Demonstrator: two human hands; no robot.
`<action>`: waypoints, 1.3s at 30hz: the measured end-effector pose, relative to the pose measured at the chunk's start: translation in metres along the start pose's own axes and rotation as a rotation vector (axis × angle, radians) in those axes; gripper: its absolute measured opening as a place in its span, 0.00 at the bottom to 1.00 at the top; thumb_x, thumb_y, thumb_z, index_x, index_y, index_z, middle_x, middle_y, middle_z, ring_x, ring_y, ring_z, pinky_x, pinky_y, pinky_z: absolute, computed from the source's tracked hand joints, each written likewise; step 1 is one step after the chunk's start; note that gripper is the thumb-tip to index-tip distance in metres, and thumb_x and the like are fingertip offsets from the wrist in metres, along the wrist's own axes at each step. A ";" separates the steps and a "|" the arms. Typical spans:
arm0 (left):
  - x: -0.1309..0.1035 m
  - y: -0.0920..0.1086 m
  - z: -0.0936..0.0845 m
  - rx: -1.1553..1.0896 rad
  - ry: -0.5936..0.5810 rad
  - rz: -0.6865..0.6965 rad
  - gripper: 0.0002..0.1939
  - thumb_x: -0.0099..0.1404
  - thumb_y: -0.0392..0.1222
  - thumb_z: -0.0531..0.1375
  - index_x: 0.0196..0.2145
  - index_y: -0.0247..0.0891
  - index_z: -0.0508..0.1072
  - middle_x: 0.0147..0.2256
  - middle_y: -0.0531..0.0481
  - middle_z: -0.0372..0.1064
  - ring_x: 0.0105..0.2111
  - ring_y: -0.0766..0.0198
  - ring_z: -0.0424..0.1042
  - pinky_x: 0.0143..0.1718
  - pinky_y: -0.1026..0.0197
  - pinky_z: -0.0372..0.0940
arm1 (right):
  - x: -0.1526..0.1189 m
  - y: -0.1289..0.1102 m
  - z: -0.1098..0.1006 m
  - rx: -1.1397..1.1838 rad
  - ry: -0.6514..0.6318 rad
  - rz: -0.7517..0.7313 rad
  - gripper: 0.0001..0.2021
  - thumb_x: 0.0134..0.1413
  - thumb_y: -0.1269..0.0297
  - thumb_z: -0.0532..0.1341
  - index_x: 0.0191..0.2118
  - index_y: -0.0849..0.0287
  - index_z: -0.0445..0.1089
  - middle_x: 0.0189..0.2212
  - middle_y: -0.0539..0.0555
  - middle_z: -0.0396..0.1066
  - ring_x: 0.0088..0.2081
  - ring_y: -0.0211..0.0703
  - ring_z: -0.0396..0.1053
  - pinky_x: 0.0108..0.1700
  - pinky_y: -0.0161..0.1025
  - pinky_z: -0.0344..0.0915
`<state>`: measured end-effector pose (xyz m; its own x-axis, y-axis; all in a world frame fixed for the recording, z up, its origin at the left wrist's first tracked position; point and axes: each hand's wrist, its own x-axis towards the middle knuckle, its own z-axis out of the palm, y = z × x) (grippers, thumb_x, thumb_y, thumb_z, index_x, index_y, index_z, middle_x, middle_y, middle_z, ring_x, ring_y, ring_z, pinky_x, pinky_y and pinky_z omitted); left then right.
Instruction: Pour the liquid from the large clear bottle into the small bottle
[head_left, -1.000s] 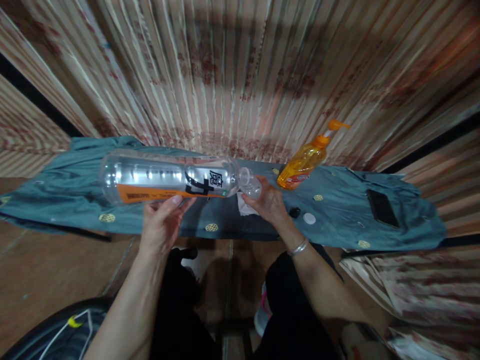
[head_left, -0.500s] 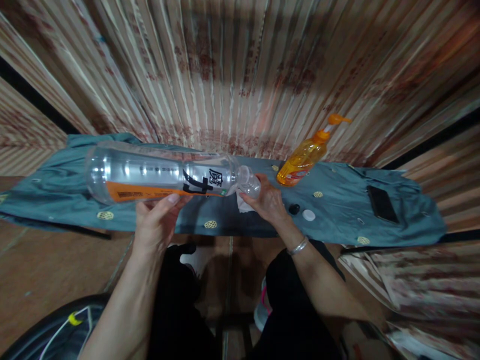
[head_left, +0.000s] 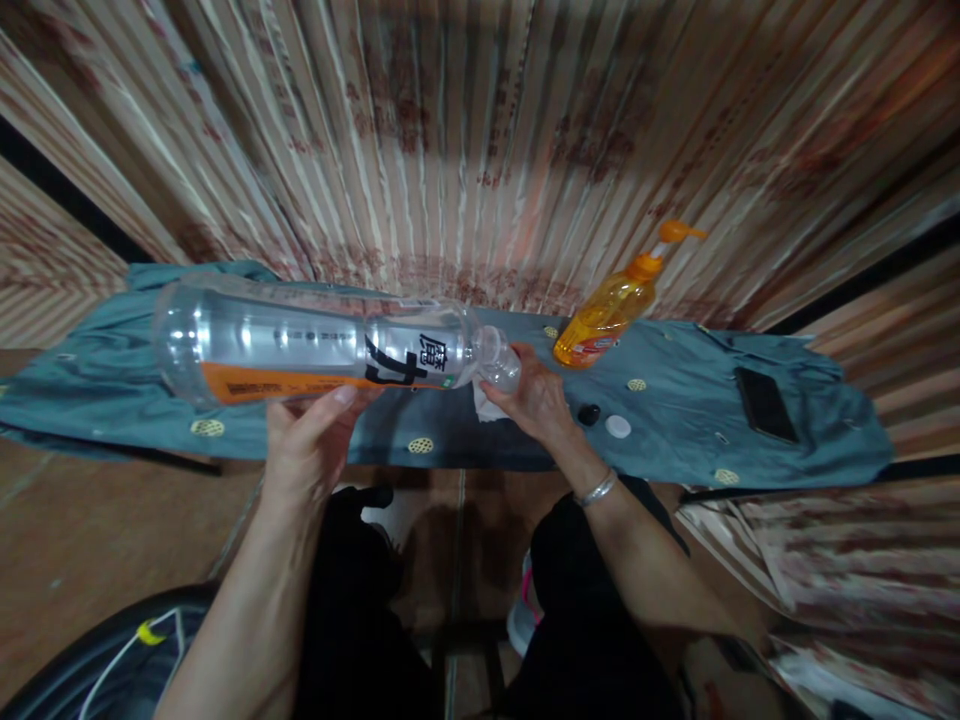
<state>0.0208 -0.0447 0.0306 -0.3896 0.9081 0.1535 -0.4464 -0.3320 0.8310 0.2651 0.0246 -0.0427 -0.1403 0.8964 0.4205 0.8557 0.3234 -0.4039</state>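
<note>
A large clear plastic bottle (head_left: 322, 335) with an orange-and-silver label lies sideways in the air, its neck pointing right. My left hand (head_left: 311, 430) grips its body from below, thumb along the label. My right hand (head_left: 538, 395), with a silver bangle on the wrist, is closed around a small clear bottle (head_left: 506, 370) whose mouth meets the neck of the large one. Behind the right fingers, a piece of white tissue (head_left: 487, 405) shows in part on the cloth. Whether liquid passes between the bottles I cannot make out.
An orange pump bottle (head_left: 607, 315) stands on the green-covered table (head_left: 675, 400). Near my right wrist lie a black cap (head_left: 589, 414) and a white cap (head_left: 618, 427). A phone (head_left: 765, 405) rests farther right. Pleated curtains (head_left: 480, 150) hang behind the table.
The large bottle's base has shifted slightly left and up, and its body has rolled a little. My right hand keeps the small bottle at its mouth, almost unmoved.
</note>
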 end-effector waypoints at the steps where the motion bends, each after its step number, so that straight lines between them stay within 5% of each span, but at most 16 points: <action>1: 0.000 0.000 0.000 0.001 0.002 0.000 0.23 0.38 0.36 0.78 0.35 0.43 0.81 0.22 0.54 0.78 0.28 0.60 0.80 0.36 0.58 0.80 | 0.000 0.000 0.000 -0.003 0.003 0.003 0.30 0.58 0.48 0.68 0.57 0.62 0.64 0.45 0.66 0.80 0.44 0.60 0.81 0.44 0.48 0.75; 39: 0.000 0.002 0.001 0.057 0.021 0.004 0.28 0.38 0.36 0.77 0.40 0.43 0.80 0.24 0.53 0.79 0.29 0.56 0.81 0.37 0.54 0.79 | 0.000 0.001 -0.001 0.002 0.019 -0.007 0.30 0.57 0.48 0.68 0.57 0.63 0.65 0.44 0.65 0.81 0.43 0.60 0.81 0.43 0.48 0.75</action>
<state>0.0203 -0.0451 0.0329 -0.4080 0.9012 0.1461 -0.3982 -0.3197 0.8598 0.2666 0.0247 -0.0427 -0.1372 0.8880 0.4388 0.8535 0.3308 -0.4027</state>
